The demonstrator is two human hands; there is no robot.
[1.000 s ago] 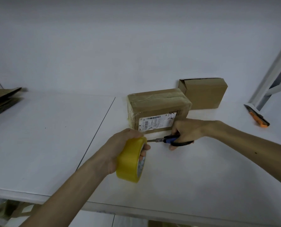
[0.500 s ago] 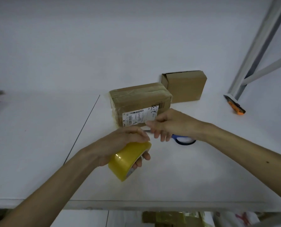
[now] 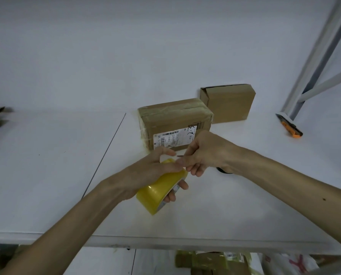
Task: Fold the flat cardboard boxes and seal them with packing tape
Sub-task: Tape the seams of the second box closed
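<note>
table [image 3: 46, 175]: white and broad; carries two boxes and a knife.
taped box [image 3: 171, 116]: on the table just beyond the hands; long axis left to right, slightly skewed; labelled face toward the person, taped seam on top.
plain box [image 3: 229, 104]: behind and right of the taped box, touching or nearly so; top flaps ajar, no tape seen.
left hand [image 3: 145, 175]: curled round the tape roll [image 3: 157, 192], fingers through the core, thumb over the band; best kept firm so the roll cannot spin while the end lifts.
right hand [image 3: 207, 153]: thumb and forefinger pinched at the roll's upper rim, probably on the loose end; film too clear to confirm. Best peeled slowly, square to the band, to avoid splitting.
tape roll: yellow, held above the table near its front edge; core axis slanted, open face toward lower right.
utility knife [image 3: 289, 127]: orange, far right, beside a metal frame [image 3: 314, 66].
</note>
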